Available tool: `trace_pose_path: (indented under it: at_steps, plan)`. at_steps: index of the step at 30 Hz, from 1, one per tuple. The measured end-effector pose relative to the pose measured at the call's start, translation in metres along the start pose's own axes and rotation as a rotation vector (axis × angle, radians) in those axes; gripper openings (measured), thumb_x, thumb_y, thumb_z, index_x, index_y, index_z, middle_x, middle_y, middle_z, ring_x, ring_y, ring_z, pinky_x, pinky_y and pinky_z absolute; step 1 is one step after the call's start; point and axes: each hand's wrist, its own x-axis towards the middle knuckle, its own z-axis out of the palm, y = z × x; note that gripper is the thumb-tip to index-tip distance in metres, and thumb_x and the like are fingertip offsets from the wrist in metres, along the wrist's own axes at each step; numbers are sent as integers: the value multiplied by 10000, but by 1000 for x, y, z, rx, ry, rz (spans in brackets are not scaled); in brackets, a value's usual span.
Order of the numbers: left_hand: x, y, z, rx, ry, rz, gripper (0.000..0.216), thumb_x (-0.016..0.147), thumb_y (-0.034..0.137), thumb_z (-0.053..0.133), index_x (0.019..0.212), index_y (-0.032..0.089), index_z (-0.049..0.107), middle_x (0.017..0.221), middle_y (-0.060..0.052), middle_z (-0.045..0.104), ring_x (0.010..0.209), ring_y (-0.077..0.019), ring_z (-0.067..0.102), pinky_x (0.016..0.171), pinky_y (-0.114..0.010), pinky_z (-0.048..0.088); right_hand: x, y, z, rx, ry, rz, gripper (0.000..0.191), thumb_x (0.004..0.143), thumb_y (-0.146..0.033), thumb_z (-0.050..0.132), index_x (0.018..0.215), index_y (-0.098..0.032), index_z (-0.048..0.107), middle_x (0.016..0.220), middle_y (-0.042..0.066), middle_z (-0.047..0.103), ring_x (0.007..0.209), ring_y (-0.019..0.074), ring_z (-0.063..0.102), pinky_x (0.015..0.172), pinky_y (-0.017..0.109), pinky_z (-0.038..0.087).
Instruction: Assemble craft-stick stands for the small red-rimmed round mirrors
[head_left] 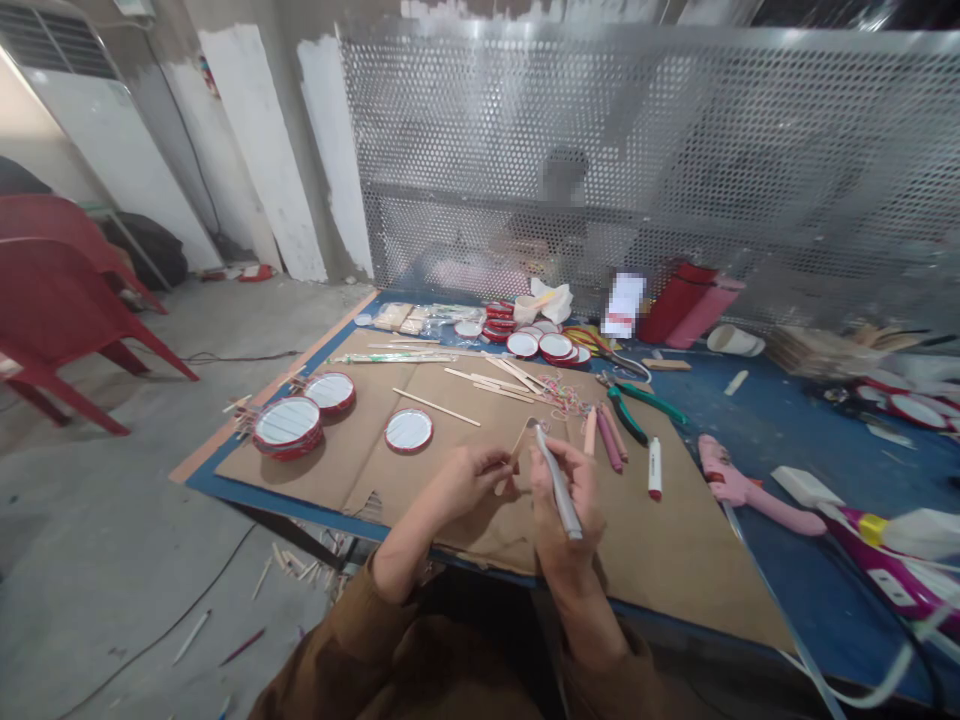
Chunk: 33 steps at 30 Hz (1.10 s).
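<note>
Above the front part of a brown cardboard sheet (pixel 480 535), my left hand (pixel 472 485) is closed with a thin wooden stick (pixel 520 445) pinched between the fingers. Close beside it, my right hand (pixel 577 485) grips a slim grey, pen-shaped tool (pixel 559 480); its far end is near the top of the stick, and I cannot tell whether they touch. To the left lies a small red-rimmed drum (pixel 409 430) with a white face, and a stack of similar drums (pixel 287 425) sits farther left. A loose stick (pixel 435 406) lies behind the single drum.
Right of my hands lie crayon-like sticks (pixel 609 440), a white marker (pixel 655 468), green-handled pliers (pixel 649 405) and a pink glue gun (pixel 757 490). Behind are coloured strings (pixel 562 397) and more drums (pixel 556 346). A perforated metal panel (pixel 480 150) stands along the back.
</note>
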Motion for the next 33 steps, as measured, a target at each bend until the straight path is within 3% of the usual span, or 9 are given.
trace_pose_path:
  at_steps: [17, 33]
  plan:
    - [-1, 2, 1, 0, -1, -9, 219, 884, 265, 493, 682, 188, 526, 692, 8, 621, 689, -116, 545, 623, -182, 413, 0, -3, -1, -12, -2, -37, 255, 912, -415, 628, 1007, -186, 685, 861, 53, 734, 695, 174, 683, 626, 293, 561]
    - [0, 5, -1, 70, 16, -11, 213, 887, 234, 497, 682, 192, 537, 721, 2, 659, 723, -129, 569, 699, -200, 410, -1, -3, -3, -30, -11, -10, 262, 920, -435, 612, 1001, -192, 670, 866, 55, 732, 728, 184, 688, 660, 311, 566]
